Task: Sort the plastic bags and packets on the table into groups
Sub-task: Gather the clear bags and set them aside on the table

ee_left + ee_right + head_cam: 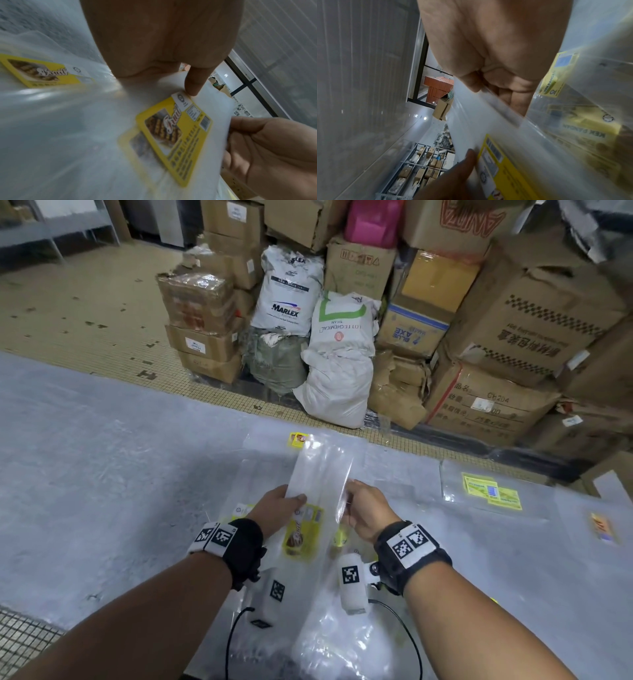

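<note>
I hold a long clear plastic bag (320,470) with a yellow printed label (303,530) above the grey table (102,460), one hand on each side. My left hand (291,497) pinches its left edge, thumb (193,86) on top just above the yellow label (175,135). My right hand (350,495) grips the right edge, its fingers (506,89) curled round the plastic. Below lies a loose pile of clear bags (329,642). Another bag with the same yellow label (42,71) lies to the left.
A group of clear bags with yellow-green Kek Pandan labels (491,491) lies at the right, and an orange-labelled packet (603,527) sits further right. A small yellow-labelled packet (298,438) lies near the far edge. Cardboard boxes (534,330) and white sacks (339,361) stand on the floor beyond.
</note>
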Demonstrator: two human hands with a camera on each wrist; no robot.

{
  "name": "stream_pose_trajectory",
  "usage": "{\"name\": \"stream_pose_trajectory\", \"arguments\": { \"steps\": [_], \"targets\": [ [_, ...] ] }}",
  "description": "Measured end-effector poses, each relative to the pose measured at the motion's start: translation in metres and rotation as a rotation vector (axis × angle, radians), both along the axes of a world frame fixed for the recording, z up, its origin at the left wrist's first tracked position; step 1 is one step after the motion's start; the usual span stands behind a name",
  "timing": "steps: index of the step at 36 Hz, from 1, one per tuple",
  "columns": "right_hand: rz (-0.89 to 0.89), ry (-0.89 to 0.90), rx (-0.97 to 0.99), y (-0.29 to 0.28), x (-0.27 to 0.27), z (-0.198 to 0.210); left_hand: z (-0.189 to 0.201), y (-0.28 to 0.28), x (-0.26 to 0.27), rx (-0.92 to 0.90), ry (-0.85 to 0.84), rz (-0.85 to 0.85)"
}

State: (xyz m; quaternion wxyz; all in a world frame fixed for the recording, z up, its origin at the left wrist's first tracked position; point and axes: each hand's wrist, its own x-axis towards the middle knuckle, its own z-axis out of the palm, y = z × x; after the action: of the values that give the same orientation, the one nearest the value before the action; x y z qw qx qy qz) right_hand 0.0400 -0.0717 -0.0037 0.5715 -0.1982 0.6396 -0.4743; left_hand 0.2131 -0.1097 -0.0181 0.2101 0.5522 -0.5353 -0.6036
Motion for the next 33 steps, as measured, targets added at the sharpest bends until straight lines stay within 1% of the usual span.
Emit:
{"name": "stream_pose_trajectory", "arguments": {
  "steps": [4,6,9,14,17,19,23,26,28,29,31,33],
  "targets": [
    [0.003,-0.124,-0.036,0.001,-0.002,0.003,0.001,0.001,-0.004,-0.015,-0.002,0.011],
    [0.061,-0.125,-0.050,0.004,0.000,0.006,0.002,0.001,-0.009,-0.020,0.003,0.025],
    [0.139,-0.051,-0.083,0.007,0.005,0.003,0.005,0.004,-0.017,-0.041,-0.020,0.023],
    [0.132,0.100,-0.075,0.004,0.004,-0.005,0.006,0.006,-0.026,-0.006,-0.042,-0.009],
    [0.132,0.169,-0.054,0.004,0.000,-0.011,0.006,0.007,-0.025,0.014,-0.060,-0.079],
    [0.137,0.170,-0.058,0.005,-0.004,-0.014,0.005,0.005,-0.024,0.007,-0.046,-0.099],
    [0.142,0.161,-0.056,0.008,-0.013,-0.012,0.004,-0.002,-0.018,-0.009,-0.037,-0.083],
    [0.067,0.182,-0.017,0.016,-0.026,-0.012,0.002,-0.011,-0.013,-0.028,-0.043,-0.081],
    [-0.013,0.227,0.049,0.025,-0.039,-0.016,0.000,-0.017,-0.008,-0.048,-0.049,-0.069],
    [-0.034,0.283,0.089,0.030,-0.046,-0.021,-0.002,-0.020,-0.006,-0.046,-0.053,-0.062],
    [-0.046,0.469,0.185,0.043,-0.060,-0.034,-0.004,-0.024,-0.003,-0.045,-0.056,-0.052],
    [-0.004,0.653,0.312,0.058,-0.070,-0.043,-0.008,-0.027,-0.002,-0.044,-0.053,-0.060]
  ]
}}
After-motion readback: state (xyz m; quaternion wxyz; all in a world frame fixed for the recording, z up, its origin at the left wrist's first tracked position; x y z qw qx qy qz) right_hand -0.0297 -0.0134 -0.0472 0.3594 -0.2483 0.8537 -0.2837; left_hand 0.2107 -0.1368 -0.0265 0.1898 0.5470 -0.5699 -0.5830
